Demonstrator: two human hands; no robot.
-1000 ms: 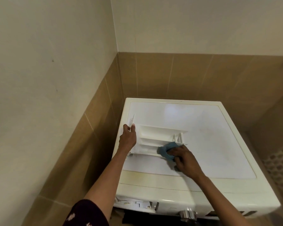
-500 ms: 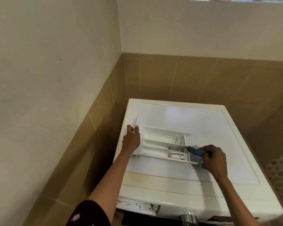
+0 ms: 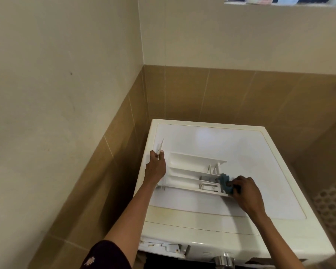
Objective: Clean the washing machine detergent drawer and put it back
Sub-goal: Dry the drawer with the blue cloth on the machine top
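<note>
The white detergent drawer (image 3: 190,171) lies on top of the washing machine (image 3: 241,152), its compartments facing up and its front panel at the left. My left hand (image 3: 156,167) grips that front panel and steadies the drawer. My right hand (image 3: 244,195) holds a blue cloth (image 3: 225,183) bunched in its fingers and presses it against the drawer's right end, by the small siphon compartment. Part of the cloth is hidden under my fingers.
The washer stands in a corner between tiled walls at left and back. The empty drawer slot (image 3: 163,247) shows at the machine's front top left, with a chrome dial (image 3: 224,259) to its right. A patterned surface (image 3: 332,206) lies at far right.
My right hand with the cloth moved from the drawer's front middle out to its right end, then back against the end wall. The left hand kept its grip. The camera tilted up a little.
</note>
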